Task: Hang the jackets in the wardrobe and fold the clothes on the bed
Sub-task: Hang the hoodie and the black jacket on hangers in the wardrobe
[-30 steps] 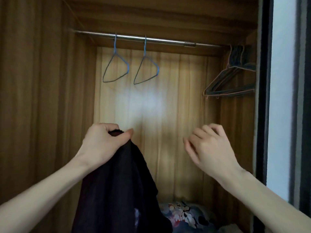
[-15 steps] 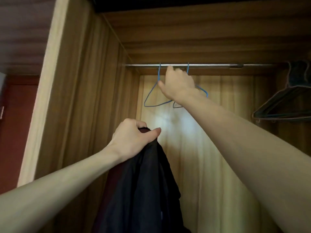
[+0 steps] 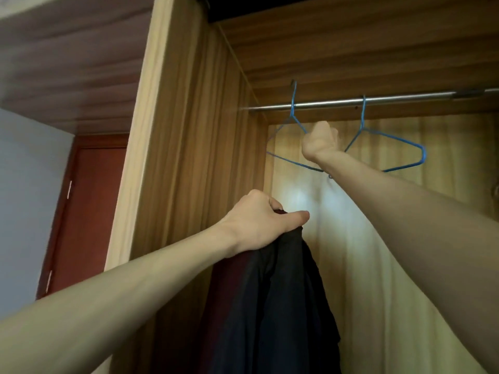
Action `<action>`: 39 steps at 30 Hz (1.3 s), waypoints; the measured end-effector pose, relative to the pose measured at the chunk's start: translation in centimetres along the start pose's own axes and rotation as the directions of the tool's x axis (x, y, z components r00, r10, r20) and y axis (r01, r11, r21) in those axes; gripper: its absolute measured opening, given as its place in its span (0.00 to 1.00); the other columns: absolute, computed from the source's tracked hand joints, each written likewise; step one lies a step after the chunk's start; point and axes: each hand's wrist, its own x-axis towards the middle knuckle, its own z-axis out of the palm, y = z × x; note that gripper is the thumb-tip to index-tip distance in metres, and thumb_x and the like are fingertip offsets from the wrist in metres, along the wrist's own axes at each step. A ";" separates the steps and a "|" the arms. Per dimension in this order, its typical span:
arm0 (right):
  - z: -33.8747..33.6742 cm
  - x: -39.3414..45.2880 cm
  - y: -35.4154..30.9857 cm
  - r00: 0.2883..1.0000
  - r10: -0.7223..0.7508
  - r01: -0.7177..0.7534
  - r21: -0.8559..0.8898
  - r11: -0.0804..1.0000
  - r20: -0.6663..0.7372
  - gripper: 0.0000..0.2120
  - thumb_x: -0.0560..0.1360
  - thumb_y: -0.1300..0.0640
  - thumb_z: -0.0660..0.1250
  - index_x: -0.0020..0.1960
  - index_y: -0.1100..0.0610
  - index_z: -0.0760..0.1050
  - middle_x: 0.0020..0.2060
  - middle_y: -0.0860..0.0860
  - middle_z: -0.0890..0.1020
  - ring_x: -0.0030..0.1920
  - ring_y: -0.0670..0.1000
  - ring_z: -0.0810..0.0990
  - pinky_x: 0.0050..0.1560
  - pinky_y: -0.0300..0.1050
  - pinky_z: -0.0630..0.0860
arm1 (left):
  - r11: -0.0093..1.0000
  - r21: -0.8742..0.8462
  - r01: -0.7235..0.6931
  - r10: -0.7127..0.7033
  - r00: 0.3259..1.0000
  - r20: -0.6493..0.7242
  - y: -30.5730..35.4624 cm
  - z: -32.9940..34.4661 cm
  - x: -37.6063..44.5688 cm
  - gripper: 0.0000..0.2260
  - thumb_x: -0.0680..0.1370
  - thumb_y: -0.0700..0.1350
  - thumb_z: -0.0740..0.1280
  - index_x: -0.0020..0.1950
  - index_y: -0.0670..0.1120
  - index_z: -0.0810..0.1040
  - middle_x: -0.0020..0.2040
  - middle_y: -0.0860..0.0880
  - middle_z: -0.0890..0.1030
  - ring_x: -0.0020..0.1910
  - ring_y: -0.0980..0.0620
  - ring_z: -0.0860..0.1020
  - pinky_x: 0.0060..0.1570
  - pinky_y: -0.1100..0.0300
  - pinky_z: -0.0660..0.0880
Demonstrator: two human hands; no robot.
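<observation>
My left hand [image 3: 263, 224] grips the top of a dark jacket [image 3: 280, 306], which hangs down in front of the open wardrobe [image 3: 189, 157]. Up at the metal rail [image 3: 391, 99], my right hand [image 3: 320, 141] is curled round the shoulder wire of the left blue wire hanger [image 3: 293, 114]. That hanger's hook stands raised above the rail. A second blue wire hanger [image 3: 391, 152] hangs on the rail just to the right of my right hand.
The wardrobe's left side panel [image 3: 172, 184] stands close to my left arm. Beyond it are a grey wall [image 3: 24, 198] and a red-brown door [image 3: 89, 211]. The wardrobe's back panel [image 3: 364, 265] is bare below the rail.
My right hand rose from chest height to the rail and took hold of the left blue hanger, whose hook now sits lifted above the rail. My left hand kept its grip on the jacket.
</observation>
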 end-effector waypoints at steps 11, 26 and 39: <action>3.7 -7.7 5.1 0.958 -0.014 -0.154 0.555 0.817 0.287 0.11 0.82 0.50 0.65 0.59 0.57 0.72 0.35 0.52 0.76 0.29 0.51 0.74 0.35 0.47 0.78 | 0.994 0.009 0.105 -0.105 0.987 0.121 -1.2 -1.1 -0.7 0.22 0.73 0.62 0.78 0.36 0.45 0.78 0.33 0.47 0.74 0.33 0.52 0.73 0.39 0.59 0.71; -7.3 -22.1 19.0 0.940 -0.097 -0.170 0.698 0.695 0.326 0.09 0.81 0.54 0.70 0.52 0.59 0.85 0.22 0.44 0.59 0.22 0.46 0.56 0.22 0.35 0.53 | 0.948 0.201 0.245 -0.306 0.875 0.375 0.9 -0.5 -10.7 0.06 0.79 0.43 0.71 0.44 0.43 0.84 0.41 0.44 0.84 0.41 0.46 0.83 0.47 0.54 0.78; -16.6 -30.6 22.8 0.550 -0.301 -0.362 0.548 0.754 0.779 0.14 0.69 0.45 0.74 0.47 0.54 0.87 0.21 0.51 0.59 0.18 0.45 0.57 0.21 0.29 0.55 | 0.903 0.292 0.314 -0.387 0.891 0.238 -0.9 1.1 -17.6 0.29 0.79 0.57 0.73 0.71 0.37 0.76 0.69 0.42 0.79 0.68 0.48 0.78 0.70 0.56 0.71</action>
